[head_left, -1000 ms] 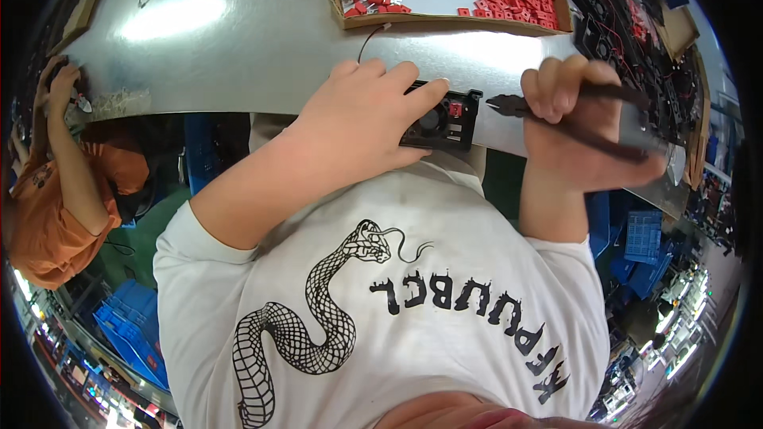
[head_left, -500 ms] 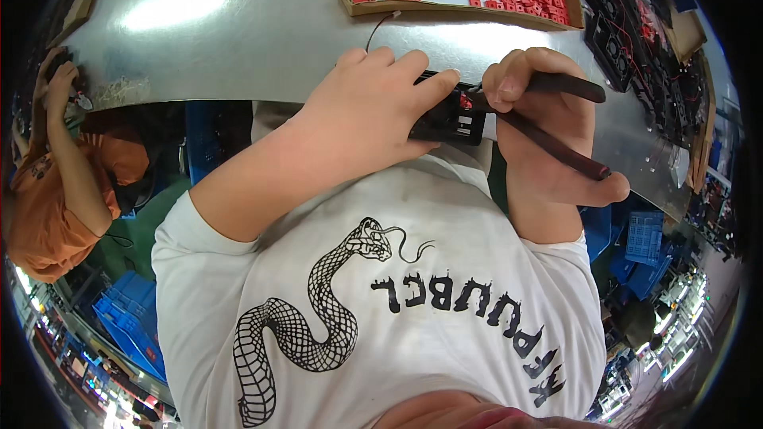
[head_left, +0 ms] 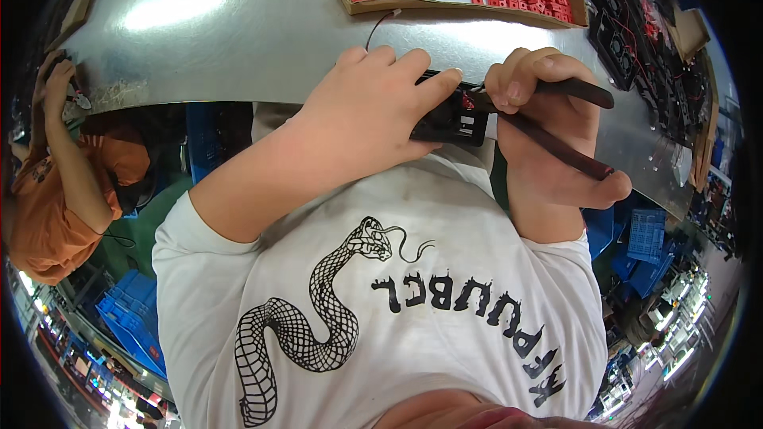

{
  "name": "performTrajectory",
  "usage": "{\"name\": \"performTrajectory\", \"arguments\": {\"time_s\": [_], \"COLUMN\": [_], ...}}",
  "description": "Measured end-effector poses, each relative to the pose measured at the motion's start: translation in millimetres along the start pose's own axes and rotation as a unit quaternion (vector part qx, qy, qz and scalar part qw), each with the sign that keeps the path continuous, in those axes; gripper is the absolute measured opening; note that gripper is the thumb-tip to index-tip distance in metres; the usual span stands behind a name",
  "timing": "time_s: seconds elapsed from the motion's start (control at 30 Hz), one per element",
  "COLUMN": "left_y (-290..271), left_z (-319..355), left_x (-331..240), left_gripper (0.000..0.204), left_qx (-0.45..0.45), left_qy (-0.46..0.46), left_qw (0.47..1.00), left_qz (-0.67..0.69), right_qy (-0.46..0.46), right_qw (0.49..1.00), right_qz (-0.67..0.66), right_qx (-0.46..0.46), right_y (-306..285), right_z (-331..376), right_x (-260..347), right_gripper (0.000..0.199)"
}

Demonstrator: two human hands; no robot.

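Note:
My left hand [head_left: 377, 103] is closed over a black plastic housing [head_left: 469, 125] at the table's front edge, covering most of it. A thin dark cable with a small white plug [head_left: 393, 13] runs out beyond my knuckles. In my right hand [head_left: 548, 111] is a pair of dark-handled pliers [head_left: 556, 147], its handles spread apart between my fingers and thumb. The pliers' jaws point left and reach to a small red part [head_left: 469, 101] on the housing. The jaw tips are too small and dark to make out.
A cardboard tray [head_left: 469, 14] with many small red pieces stands at the back. Black fan units with wires [head_left: 616, 32] lie piled on the right of the metal table [head_left: 262, 48]. At far left another person [head_left: 67, 167] in orange works. Blue crates [head_left: 135, 318] stand below.
My right hand and the pliers have shifted very slightly to the right. My left hand stays on the housing. The other person's hands at far left have moved a little.

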State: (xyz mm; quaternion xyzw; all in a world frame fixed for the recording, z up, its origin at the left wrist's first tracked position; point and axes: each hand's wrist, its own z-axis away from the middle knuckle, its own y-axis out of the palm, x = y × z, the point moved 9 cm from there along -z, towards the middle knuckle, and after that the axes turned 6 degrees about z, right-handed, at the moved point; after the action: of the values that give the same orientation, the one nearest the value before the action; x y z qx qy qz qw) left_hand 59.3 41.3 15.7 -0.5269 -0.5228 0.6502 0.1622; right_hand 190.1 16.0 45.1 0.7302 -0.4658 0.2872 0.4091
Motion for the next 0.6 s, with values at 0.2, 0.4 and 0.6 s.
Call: {"name": "performTrajectory", "arguments": {"time_s": [0.2, 0.4, 0.6], "left_y": [1.1, 6.7, 6.9], "left_z": [-2.2, -5.3, 5.9], "left_x": [1.8, -6.8, 1.2], "left_gripper": [0.067, 0.065, 0.068], "left_qx": [0.020, 0.044, -0.003], "left_qy": [-0.005, 0.042, -0.003], "left_qw": [1.000, 0.998, 1.000], "left_qz": [0.011, 0.011, -0.024], "right_qy": [0.028, 0.153, 0.005], "right_qw": [0.995, 0.903, 0.992], "right_qz": [-0.007, -0.237, -0.086], "right_qx": [0.093, 0.324, -0.091], "right_y": [1.5, 41.3, -28.1], "right_z": [-17.6, -27.9, 5.3], "right_x": [-8.3, -20.4, 11.5], "right_gripper": [0.112, 0.093, 0.115]}}
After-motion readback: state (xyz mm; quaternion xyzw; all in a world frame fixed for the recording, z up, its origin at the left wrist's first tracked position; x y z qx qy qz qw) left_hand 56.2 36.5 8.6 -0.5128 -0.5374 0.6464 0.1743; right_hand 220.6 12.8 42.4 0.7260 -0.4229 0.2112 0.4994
